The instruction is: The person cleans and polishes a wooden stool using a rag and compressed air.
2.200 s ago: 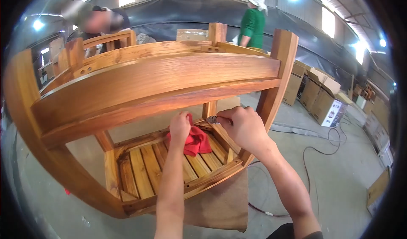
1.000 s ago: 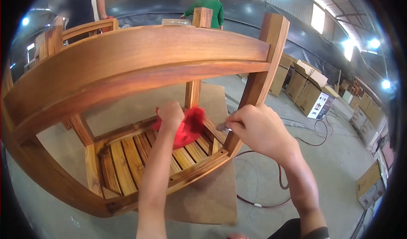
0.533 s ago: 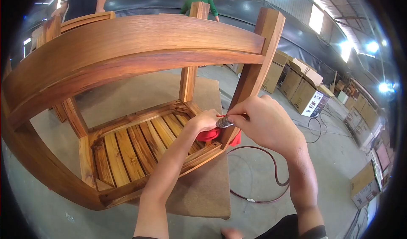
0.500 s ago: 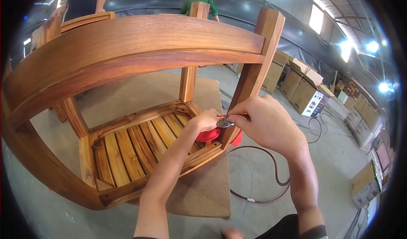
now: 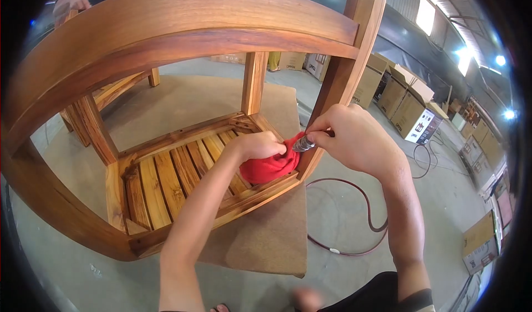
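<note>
A wooden furniture frame (image 5: 221, 40) with a slatted panel (image 5: 172, 179) at its bottom stands tilted before me. My left hand (image 5: 259, 146) is closed on a bunched red cloth (image 5: 269, 168), which lies against the inner side of the right-hand post (image 5: 339, 79) near its lower end. My right hand (image 5: 354, 140) pinches a short ribbed silver metal piece (image 5: 303, 144) between thumb and fingers, just in front of that post. The metal piece's tip meets the cloth's edge, close to my left fingers; its exact kind is unclear.
The frame rests on a brown board-like surface (image 5: 271, 240). A dark red hose (image 5: 368, 201) curls over the grey floor at right. Cardboard boxes (image 5: 407, 110) line the right side, with another box (image 5: 479, 243) nearer. Another person's hand (image 5: 75, 1) shows at the upper left.
My left hand has drawn the red cloth leftward to the post's inner side, where more of it shows. My right hand still pinches the metal piece. The view has tipped downward.
</note>
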Available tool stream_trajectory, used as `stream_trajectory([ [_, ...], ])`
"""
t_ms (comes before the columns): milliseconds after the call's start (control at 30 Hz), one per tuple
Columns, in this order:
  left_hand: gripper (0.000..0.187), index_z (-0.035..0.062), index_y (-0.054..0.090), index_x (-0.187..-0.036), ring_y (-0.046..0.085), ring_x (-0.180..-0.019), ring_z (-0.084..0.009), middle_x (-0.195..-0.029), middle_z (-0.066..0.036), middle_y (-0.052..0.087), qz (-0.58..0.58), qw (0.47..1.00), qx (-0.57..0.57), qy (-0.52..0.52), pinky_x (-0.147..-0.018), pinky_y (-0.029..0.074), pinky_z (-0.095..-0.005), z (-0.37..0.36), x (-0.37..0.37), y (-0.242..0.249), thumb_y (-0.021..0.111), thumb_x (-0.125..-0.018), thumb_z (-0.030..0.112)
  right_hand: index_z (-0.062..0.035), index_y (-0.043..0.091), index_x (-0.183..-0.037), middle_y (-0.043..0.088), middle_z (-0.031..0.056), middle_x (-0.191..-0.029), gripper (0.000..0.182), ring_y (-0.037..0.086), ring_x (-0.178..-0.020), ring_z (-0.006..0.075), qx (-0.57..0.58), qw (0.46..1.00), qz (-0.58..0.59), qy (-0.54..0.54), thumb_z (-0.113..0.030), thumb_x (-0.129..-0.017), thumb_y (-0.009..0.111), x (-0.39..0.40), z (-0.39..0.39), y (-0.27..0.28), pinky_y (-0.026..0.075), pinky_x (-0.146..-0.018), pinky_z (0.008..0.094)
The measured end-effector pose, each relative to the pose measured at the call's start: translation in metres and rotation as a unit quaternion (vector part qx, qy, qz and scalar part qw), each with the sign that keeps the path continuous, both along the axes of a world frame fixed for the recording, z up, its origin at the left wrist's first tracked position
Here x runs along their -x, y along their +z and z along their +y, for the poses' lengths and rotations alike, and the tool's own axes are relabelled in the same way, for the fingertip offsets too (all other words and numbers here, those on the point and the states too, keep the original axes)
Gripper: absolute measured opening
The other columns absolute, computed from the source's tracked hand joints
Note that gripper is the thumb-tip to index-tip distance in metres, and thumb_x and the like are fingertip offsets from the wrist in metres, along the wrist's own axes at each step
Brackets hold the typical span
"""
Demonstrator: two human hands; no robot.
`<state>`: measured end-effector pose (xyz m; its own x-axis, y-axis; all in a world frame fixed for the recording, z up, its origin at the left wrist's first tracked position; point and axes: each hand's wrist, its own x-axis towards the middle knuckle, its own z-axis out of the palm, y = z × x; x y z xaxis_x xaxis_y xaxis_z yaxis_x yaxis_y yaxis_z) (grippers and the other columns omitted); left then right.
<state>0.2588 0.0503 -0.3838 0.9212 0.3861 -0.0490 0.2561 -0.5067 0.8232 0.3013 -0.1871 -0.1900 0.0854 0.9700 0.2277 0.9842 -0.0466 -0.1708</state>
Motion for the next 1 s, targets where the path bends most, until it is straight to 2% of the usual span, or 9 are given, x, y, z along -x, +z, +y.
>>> stream_trajectory([
  [100, 0.035, -0.002, 0.072, -0.094, 0.064, -0.081, -0.0181, -0.091, -0.013, 0.072, 0.033, 0.997, 0.074, -0.003, -0.074, 0.049, -0.0353, -0.014, 0.025, 0.005, 0.057, -0.086, 0.029, -0.0043, 0.076, -0.095, 0.071, 0.0185, -0.083, 0.019, 0.068, -0.08, 0.0351, -0.007, 0.998, -0.061, -0.003, -0.014, -0.083, 0.065, -0.009, 0.001, -0.014, 0.053, -0.074, 0.0409],
  [200, 0.037, -0.0004, 0.073, -0.099, 0.067, -0.088, -0.0205, -0.099, -0.014, 0.074, 0.1, 0.994, 0.003, 0.032, -0.077, 0.05, -0.0364, -0.004, 0.048, 0.013, 0.058, -0.086, 0.03, -0.0048, 0.077, -0.09, 0.071, 0.0188, -0.083, 0.018, 0.068, -0.083, 0.0366, 0.09, 0.988, -0.108, -0.067, -0.015, -0.083, 0.065, -0.027, 0.015, -0.025, 0.055, -0.076, 0.0416],
  [233, 0.038, 0.0024, 0.073, -0.104, 0.069, -0.093, -0.025, -0.106, -0.016, 0.073, 0.163, 0.982, -0.076, 0.062, -0.079, 0.05, -0.0379, 0.013, 0.048, -0.001, 0.058, -0.086, 0.032, -0.0047, 0.076, -0.089, 0.071, 0.019, -0.084, 0.018, 0.069, -0.084, 0.0368, 0.082, 0.989, -0.099, -0.066, -0.016, -0.083, 0.064, -0.028, 0.02, -0.029, 0.055, -0.076, 0.0423],
  [333, 0.037, 0.0028, 0.074, -0.102, 0.069, -0.09, -0.0292, -0.101, -0.017, 0.073, 0.187, 0.969, -0.149, 0.064, -0.079, 0.051, -0.0381, 0.01, 0.072, 0.008, 0.057, -0.087, 0.033, -0.0051, 0.074, -0.088, 0.072, 0.0189, -0.086, 0.017, 0.069, -0.084, 0.0372, 0.055, 0.992, -0.088, -0.075, -0.016, -0.082, 0.064, -0.029, 0.033, -0.042, 0.055, -0.076, 0.0444],
  [433, 0.037, 0.0025, 0.073, -0.098, 0.069, -0.094, -0.0347, -0.099, -0.019, 0.073, 0.247, 0.945, -0.196, 0.083, -0.081, 0.052, -0.0402, -0.024, 0.082, 0.044, 0.056, -0.089, 0.033, -0.0054, 0.072, -0.09, 0.072, 0.0181, -0.086, 0.016, 0.07, -0.081, 0.0368, 0.027, 0.989, -0.12, -0.079, -0.015, -0.082, 0.063, -0.027, 0.04, -0.057, 0.055, -0.075, 0.0459],
  [533, 0.036, 0.0026, 0.073, -0.096, 0.068, -0.095, -0.0372, -0.098, -0.019, 0.072, 0.166, 0.923, -0.319, 0.14, -0.082, 0.053, -0.0444, -0.011, 0.084, 0.031, 0.059, -0.09, 0.036, -0.0031, 0.068, -0.089, 0.071, 0.0193, -0.084, 0.015, 0.071, -0.079, 0.0368, 0.019, 0.981, -0.184, -0.061, -0.014, -0.081, 0.063, -0.021, 0.041, -0.068, 0.056, -0.07, 0.0462],
  [633, 0.033, 0.0049, 0.074, -0.097, 0.068, -0.095, -0.0382, -0.099, -0.019, 0.071, 0.127, 0.914, -0.314, 0.223, -0.081, 0.052, -0.0478, -0.024, 0.09, 0.044, 0.064, -0.089, 0.035, -0.0007, 0.067, -0.086, 0.07, 0.0205, -0.081, 0.014, 0.071, -0.077, 0.0368, 0.029, 0.974, -0.222, -0.047, -0.013, -0.08, 0.063, -0.032, 0.055, -0.089, 0.056, -0.066, 0.0453],
  [967, 0.021, 0.0076, 0.075, -0.091, 0.068, -0.083, -0.0362, -0.086, -0.017, 0.071, -0.155, 0.927, -0.307, 0.152, -0.075, 0.053, -0.0454, -0.05, 0.046, 0.011, 0.066, -0.084, 0.026, 0.0003, 0.067, -0.083, 0.069, 0.0214, -0.079, 0.011, 0.071, -0.075, 0.0374, -0.008, 0.974, -0.22, -0.044, -0.009, -0.078, 0.063, -0.019, 0.048, -0.077, 0.056, -0.065, 0.0459],
  [1000, 0.022, 0.006, 0.074, -0.091, 0.068, -0.082, -0.0368, -0.086, -0.018, 0.07, -0.228, 0.931, -0.227, 0.174, -0.075, 0.053, -0.0455, -0.064, 0.036, 0.003, 0.065, -0.085, 0.025, 0.0002, 0.067, -0.082, 0.069, 0.0218, -0.079, 0.011, 0.071, -0.075, 0.0377, -0.026, 0.975, -0.214, -0.047, -0.009, -0.078, 0.063, -0.017, 0.043, -0.073, 0.056, -0.065, 0.0461],
])
